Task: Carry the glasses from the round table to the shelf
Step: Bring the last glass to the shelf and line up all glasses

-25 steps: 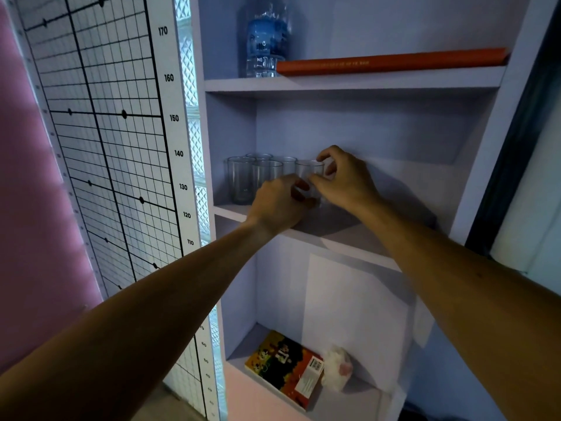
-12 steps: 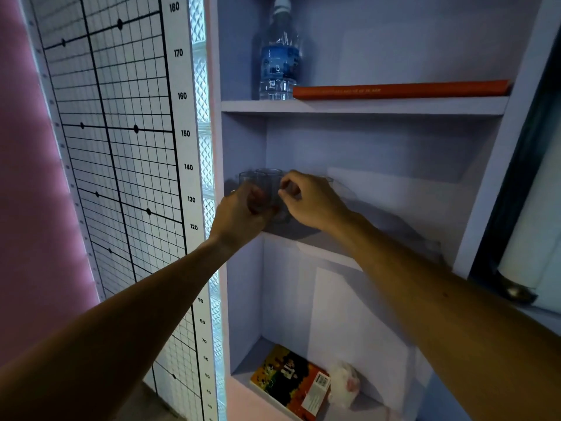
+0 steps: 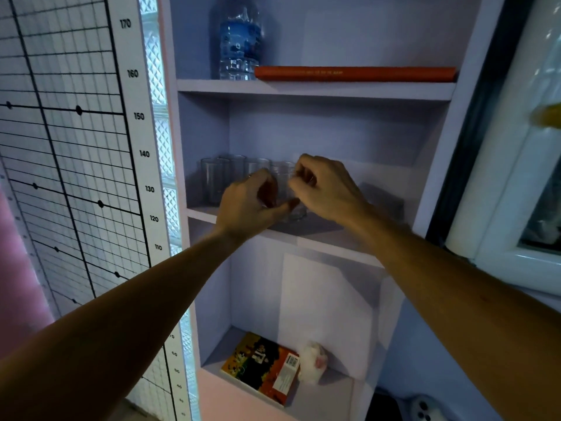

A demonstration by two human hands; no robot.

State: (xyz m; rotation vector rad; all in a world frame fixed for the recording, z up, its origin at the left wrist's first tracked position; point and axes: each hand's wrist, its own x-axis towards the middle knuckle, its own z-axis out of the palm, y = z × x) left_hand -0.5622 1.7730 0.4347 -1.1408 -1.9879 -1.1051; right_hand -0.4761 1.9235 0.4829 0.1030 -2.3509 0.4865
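Several clear glasses (image 3: 214, 183) stand in a row at the left of the pale middle shelf (image 3: 328, 238). At the right end of the row stands one more glass (image 3: 284, 182), between my two hands. My left hand (image 3: 249, 208) curls round its lower part from the left, thumb by the base. My right hand (image 3: 328, 186) pinches it near the rim from the right. The hands hide most of this glass. The round table is out of view.
On the top shelf stand a water bottle (image 3: 238, 41) and a long orange roll (image 3: 355, 73). The bottom shelf holds a colourful book (image 3: 261, 367) and a white soft thing (image 3: 312, 361). A height chart (image 3: 76, 147) covers the wall left; a white frame (image 3: 516, 208) stands right.
Both hands stay at the middle shelf. Half a second ago they covered the row of glasses; now they sit at its right end. The view has shifted.
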